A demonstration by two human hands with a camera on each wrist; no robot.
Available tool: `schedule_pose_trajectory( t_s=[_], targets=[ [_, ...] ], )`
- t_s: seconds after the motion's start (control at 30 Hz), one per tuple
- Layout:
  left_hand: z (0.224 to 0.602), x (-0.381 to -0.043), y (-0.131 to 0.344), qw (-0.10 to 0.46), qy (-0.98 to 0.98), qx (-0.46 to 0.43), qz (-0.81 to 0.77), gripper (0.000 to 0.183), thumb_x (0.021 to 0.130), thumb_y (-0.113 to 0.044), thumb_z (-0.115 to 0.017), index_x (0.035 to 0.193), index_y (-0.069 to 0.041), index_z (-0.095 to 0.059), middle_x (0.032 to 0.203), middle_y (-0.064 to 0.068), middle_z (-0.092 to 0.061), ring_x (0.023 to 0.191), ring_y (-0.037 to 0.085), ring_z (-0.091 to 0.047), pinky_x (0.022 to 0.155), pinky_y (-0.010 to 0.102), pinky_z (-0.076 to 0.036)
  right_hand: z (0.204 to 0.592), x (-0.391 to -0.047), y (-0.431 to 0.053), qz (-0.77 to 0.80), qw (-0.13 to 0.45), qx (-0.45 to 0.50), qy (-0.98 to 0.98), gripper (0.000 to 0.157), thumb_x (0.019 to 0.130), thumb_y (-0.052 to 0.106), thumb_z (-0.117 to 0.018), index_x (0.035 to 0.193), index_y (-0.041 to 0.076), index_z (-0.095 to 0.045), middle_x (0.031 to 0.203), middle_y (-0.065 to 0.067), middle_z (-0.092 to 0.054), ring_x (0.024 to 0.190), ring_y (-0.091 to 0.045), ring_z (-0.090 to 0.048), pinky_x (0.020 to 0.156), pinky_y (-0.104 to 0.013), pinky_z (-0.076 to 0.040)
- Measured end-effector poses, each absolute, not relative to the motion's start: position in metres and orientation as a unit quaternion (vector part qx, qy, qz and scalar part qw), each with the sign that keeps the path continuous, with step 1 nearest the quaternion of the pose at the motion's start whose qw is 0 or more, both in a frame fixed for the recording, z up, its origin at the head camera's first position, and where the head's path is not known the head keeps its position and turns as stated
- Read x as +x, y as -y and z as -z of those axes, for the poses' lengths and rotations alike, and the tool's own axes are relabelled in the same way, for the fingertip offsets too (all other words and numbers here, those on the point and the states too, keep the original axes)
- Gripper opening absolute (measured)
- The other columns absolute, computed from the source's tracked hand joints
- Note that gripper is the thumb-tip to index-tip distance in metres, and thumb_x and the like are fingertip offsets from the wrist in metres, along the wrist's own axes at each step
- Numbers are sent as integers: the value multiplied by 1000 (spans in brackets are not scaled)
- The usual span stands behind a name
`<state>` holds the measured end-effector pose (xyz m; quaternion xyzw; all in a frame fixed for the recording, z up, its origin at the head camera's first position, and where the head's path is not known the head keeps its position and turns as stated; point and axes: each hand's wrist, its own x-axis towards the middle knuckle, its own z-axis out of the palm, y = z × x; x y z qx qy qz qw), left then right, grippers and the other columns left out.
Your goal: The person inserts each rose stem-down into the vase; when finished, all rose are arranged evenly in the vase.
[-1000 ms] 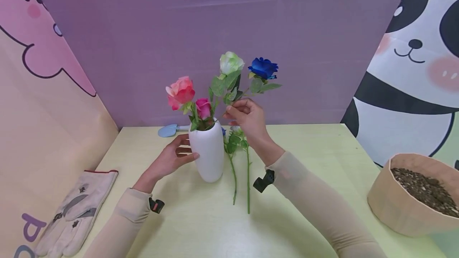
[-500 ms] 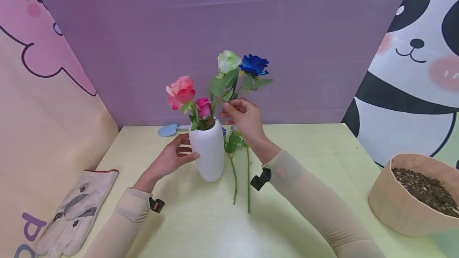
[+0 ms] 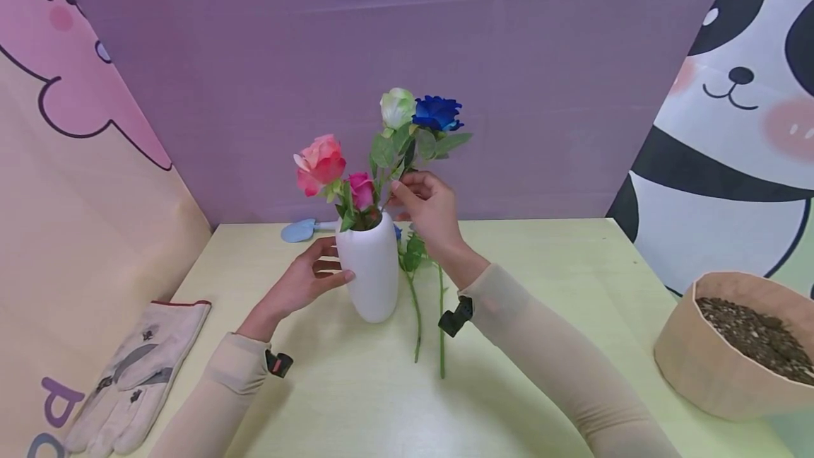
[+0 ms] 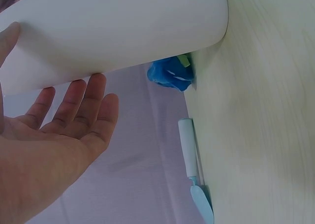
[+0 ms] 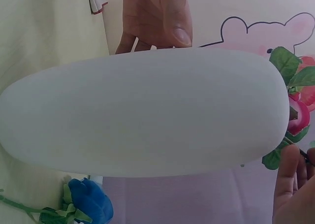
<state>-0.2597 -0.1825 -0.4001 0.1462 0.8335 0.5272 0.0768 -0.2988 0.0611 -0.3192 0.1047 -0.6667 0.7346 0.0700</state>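
Observation:
A white vase (image 3: 367, 274) stands upright on the table, holding a coral rose (image 3: 321, 163) and a magenta rose (image 3: 361, 189). My left hand (image 3: 304, 280) holds its left side, thumb in front and fingertips against the far side; in the left wrist view the palm stays off it. Above the rim, my right hand (image 3: 432, 210) pinches the stem of a blue rose (image 3: 437, 113), whose bloom leans right. Against it is a greenish-white rose (image 3: 397, 108) that rises from the vase. The held stem's lower end is hidden in the head view.
Behind and right of the vase lie two more stemmed flowers, one a blue rose (image 5: 91, 199). A light-blue trowel (image 3: 299, 231) lies at the back edge, work gloves (image 3: 143, 359) at left. A tan pot (image 3: 706, 345) of soil stands at right.
My right hand has moved a little left towards the vase, carrying the blue rose up beside the white one. The white bloom has shifted slightly left. My left hand and the vase stay put.

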Motion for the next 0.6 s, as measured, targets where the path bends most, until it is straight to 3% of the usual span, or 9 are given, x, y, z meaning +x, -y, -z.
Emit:
schedule_pose_trajectory(
  t_s=[0.23,0.6],
  targets=[
    [401,-261,182,81,-834,140,-527,77,88,-41,-76,150,-18,-36,141,12,-51,130,37,-55,101,48,-55,321,-302,-56,-713,51,95,693,17,93,16,-71,104,5,-66,96,-5,-72,78,-12,-72,63,-27,-61],
    [401,-261,182,81,-834,142,-527,79,87,-42,-76,150,-17,-35,142,12,-50,131,39,-53,101,48,-55,319,-300,-58,-729,51,104,674,24,92,20,-73,108,6,-61,97,-5,-70,80,-13,-72,72,-29,-63]
  ],
)
